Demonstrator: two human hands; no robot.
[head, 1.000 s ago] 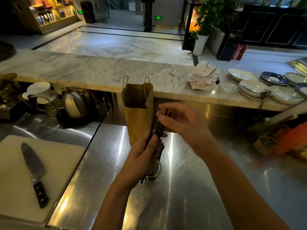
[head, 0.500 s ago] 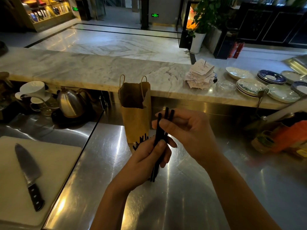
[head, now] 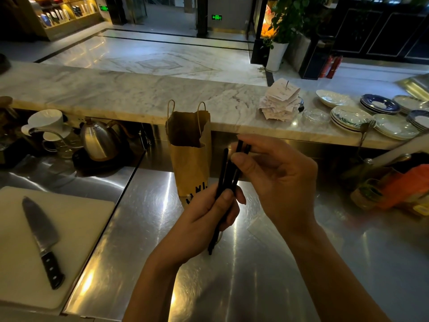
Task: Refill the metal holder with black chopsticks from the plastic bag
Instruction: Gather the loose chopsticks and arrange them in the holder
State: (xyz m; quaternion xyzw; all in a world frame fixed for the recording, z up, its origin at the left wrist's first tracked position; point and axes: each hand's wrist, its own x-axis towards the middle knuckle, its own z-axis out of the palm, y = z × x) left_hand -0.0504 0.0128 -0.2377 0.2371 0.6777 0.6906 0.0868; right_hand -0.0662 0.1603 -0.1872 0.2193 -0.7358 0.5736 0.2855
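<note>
A small bundle of black chopsticks stands nearly upright above the steel counter. My left hand grips the bundle around its lower half. My right hand pinches the upper ends between thumb and fingers. The chopstick tips stick out below my left hand, close to the counter. Behind my hands stands a brown paper bag with its top open. The metal holder is hidden behind my left hand. No plastic bag shows.
A white cutting board with a knife lies at the left. A steel kettle and a white cup stand behind it. The marble ledge carries receipts and stacked plates. Orange packaging sits at right.
Both hands have lifted the chopsticks up off the metal holder, which showed under my left hand a second ago. My right hand has closed on the upper ends.
</note>
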